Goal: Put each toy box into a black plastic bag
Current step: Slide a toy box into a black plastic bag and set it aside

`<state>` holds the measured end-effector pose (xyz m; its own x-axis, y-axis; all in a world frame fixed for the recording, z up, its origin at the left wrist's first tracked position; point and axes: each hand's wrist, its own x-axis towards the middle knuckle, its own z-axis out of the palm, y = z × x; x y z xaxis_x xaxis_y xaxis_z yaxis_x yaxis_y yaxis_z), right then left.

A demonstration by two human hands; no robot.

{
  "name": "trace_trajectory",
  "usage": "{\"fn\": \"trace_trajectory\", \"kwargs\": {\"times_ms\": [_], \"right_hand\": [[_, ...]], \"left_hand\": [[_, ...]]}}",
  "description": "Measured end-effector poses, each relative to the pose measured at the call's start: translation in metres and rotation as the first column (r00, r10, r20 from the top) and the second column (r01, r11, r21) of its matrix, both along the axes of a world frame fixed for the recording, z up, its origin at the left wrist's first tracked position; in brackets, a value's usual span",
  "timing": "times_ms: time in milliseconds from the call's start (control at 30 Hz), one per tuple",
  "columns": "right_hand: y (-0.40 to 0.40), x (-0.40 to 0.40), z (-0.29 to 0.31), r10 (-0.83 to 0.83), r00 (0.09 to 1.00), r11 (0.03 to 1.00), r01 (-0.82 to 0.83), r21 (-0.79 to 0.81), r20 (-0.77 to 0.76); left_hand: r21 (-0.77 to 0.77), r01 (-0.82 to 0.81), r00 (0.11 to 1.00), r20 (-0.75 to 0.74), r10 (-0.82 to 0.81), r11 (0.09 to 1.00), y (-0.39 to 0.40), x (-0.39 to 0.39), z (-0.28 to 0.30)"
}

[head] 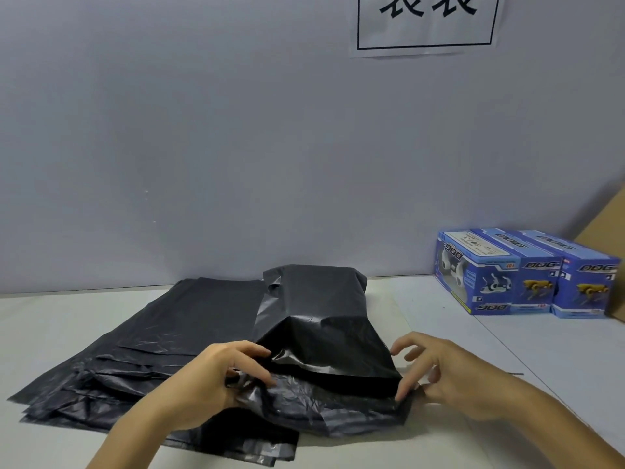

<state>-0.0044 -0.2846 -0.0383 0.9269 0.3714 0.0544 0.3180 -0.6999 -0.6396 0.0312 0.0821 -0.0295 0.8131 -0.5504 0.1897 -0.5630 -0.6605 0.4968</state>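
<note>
- Lying at the left of the table (50,319), a fanned stack of flat black bags (152,336) had its long sides running from the near left edge back toward the wall.
- The left hand (216,377) rested on that stack, fingers curled, pinching the near left corner of the filled bag's mouth.
- The filled bag (324,319) sat at the middle, partly on the stack, its long axis running from the person toward the wall; the boxy bulge was at the far end, the loose open end pointed at the person.
- The right hand (449,370) was at the near right corner of the bag's mouth, thumb tip on the plastic, the other fingers loosely curled and spread above it; I could not tell if it truly had a grip.
- Three blue toy boxes (527,275) stood side by side at the far right, against the wall, well apart from the bag.
- A brown cardboard carton (605,228) showed at the right edge, behind the boxes.
- The table was pale and plain; the grey wall (203,130) carried a white paper sign (426,25) with black characters.
</note>
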Motion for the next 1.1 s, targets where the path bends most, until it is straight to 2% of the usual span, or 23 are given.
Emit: {"fn": "trace_trajectory", "kwargs": {"times_ms": [100,200,300,367,633,767,900,1100], "right_hand": [[0.001,0.001,0.004,-0.041,0.997,0.992,0.033,0.126,0.058],[0.001,0.001,0.007,-0.095,0.989,0.962,0.061,0.264,0.116],[0.002,0.002,0.007,-0.170,0.974,0.890,0.088,0.448,0.146],[0.002,0.003,0.007,-0.202,0.968,0.843,0.097,0.529,0.146],[0.008,0.004,0.000,-0.234,0.964,0.834,0.131,0.536,0.129],[0.010,0.004,-0.001,-0.232,0.964,0.857,0.140,0.497,0.128],[0.010,0.002,0.001,-0.220,0.965,0.853,0.119,0.508,0.144],[0.015,0.001,0.000,-0.285,0.939,0.824,0.139,0.549,0.190]], "left_hand": [[-0.090,-0.025,1.000,-0.016,0.024,0.996,-0.002,-0.004,0.005],[-0.283,-0.059,0.998,-0.019,0.056,0.957,-0.003,-0.007,0.013],[-0.456,-0.073,0.997,-0.030,0.067,0.887,-0.004,-0.010,0.019],[-0.516,-0.076,0.997,-0.033,0.069,0.853,-0.006,-0.011,0.019],[-0.443,-0.118,0.993,-0.048,0.108,0.889,-0.012,-0.010,0.013],[-0.432,-0.049,0.982,-0.184,-0.035,0.901,-0.013,-0.013,0.013],[-0.403,-0.043,0.994,-0.113,-0.004,0.914,-0.014,-0.011,0.012],[-0.447,-0.029,0.999,-0.043,0.010,0.894,-0.016,-0.008,0.009]]}}
